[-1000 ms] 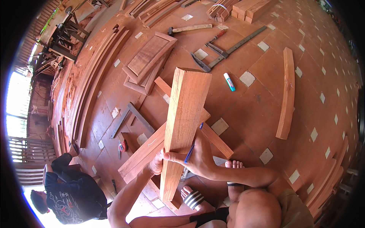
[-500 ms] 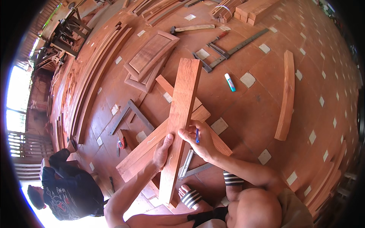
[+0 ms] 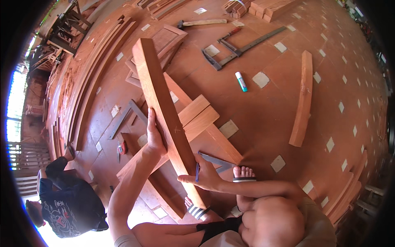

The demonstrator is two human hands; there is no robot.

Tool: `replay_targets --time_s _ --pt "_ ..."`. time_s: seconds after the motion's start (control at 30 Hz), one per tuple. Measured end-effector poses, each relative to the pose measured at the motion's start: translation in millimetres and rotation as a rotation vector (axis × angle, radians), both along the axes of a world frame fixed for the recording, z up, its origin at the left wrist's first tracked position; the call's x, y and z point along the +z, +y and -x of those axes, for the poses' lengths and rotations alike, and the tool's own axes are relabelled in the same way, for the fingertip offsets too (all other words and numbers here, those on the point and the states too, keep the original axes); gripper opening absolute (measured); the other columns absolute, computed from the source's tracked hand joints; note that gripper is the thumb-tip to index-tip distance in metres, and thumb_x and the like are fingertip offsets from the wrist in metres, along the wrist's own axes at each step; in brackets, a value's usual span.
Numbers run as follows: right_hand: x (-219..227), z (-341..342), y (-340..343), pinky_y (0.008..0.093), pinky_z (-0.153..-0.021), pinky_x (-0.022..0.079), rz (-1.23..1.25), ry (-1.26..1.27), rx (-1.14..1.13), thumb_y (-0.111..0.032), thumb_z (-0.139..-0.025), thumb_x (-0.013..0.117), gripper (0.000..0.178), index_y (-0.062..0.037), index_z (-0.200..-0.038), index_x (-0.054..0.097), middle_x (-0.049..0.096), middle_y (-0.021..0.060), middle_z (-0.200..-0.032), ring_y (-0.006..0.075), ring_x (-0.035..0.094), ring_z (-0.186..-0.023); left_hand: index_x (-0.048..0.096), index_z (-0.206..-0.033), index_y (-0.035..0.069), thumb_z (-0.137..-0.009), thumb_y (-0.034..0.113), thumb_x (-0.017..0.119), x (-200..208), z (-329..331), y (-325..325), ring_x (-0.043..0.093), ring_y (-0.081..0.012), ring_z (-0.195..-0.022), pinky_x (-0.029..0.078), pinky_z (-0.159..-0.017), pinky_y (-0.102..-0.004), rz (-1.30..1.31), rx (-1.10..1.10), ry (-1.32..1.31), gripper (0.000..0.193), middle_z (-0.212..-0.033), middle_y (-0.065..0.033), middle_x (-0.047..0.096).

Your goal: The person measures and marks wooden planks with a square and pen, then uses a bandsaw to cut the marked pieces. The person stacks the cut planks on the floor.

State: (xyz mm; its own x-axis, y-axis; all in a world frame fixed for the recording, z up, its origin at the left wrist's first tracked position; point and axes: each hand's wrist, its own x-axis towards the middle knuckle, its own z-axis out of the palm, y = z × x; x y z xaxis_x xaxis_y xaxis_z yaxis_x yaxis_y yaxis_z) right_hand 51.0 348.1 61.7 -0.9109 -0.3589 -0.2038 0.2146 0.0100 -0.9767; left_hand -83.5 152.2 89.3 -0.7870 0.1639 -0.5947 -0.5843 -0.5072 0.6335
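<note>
Swung to the upper left of the frame, a wooden beam [image 3: 161, 105] slants down through the centre, apparently giving a fresh view of its sides; the left hand [image 3: 155, 136] grips mid-length, the right hand [image 3: 208, 176] clasps lower, blue pen [image 3: 197, 171] between fingers.

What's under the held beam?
Beneath the held beam, two beams cross a plank; a framed panel shows behind its far end. Parts directly behind it are covered, so I can't tell what lies there.

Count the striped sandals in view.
2, both worn: the left sandal, partly behind the lower end of the held wooden beam, and the right sandal, to the beam's right. Others may be hidden.
</note>
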Motion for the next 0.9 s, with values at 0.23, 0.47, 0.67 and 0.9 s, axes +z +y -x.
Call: replay_targets --time_s 0.23,0.47,0.67,0.9 --pt "0.8 28.1 35.9 0.0336 -0.087 0.059 -0.011 -0.081 -0.208 -0.021 -0.088 0.092 0.054 0.0075 -0.125 0.065 0.074 0.014 -0.109 0.0173 0.072 -0.098 0.053 -0.156 0.014 -0.101 0.079 0.051 -16.2 33.5 24.0 0.065 -0.0224 -0.124 0.055 -0.102 -0.0443 0.126 -0.16 -0.002 0.085 -0.14 -0.0089 0.067" --pt "-25.0 56.5 118.9 0.0394 -0.081 0.059 -0.372 0.071 -0.584 -0.036 -0.082 0.091 0.055 0.0011 -0.117 0.071 0.075 0.0152 -0.102 0.0223 0.073 -0.092 0.052 -0.158 0.012 -0.11 0.047 0.062 -4.9 17.5 -16.7 0.066 -0.0167 -0.111 0.054 -0.092 -0.0375 0.594 -0.281 0.204 0.061 -0.14 -0.0073 0.066" --pt "-56.8 113.7 215.9 0.0445 -0.081 0.058 -0.612 0.067 -1.077 -0.038 -0.079 0.092 0.062 0.0067 -0.115 0.066 0.073 0.0174 -0.096 0.0276 0.071 -0.089 0.063 -0.145 0.008 -0.105 0.042 0.07 0.2 -11.8 -58.6 0.066 -0.0136 -0.104 0.053 -0.083 -0.0329 0.773 -0.205 0.173 0.054 -0.122 -0.001 0.068" --pt "-60.6 172.5 326.9 0.0526 -0.086 0.062 -1.044 -0.198 -1.135 -0.032 -0.077 0.092 0.057 0.0052 -0.113 0.067 0.076 0.0265 -0.101 0.0429 0.077 -0.099 0.065 -0.141 0.005 -0.102 0.045 0.075 -22.4 -14.1 -76.8 0.068 -0.0132 -0.102 0.055 -0.081 -0.0328 0.826 -0.217 0.212 0.057 -0.115 -0.0026 0.071"
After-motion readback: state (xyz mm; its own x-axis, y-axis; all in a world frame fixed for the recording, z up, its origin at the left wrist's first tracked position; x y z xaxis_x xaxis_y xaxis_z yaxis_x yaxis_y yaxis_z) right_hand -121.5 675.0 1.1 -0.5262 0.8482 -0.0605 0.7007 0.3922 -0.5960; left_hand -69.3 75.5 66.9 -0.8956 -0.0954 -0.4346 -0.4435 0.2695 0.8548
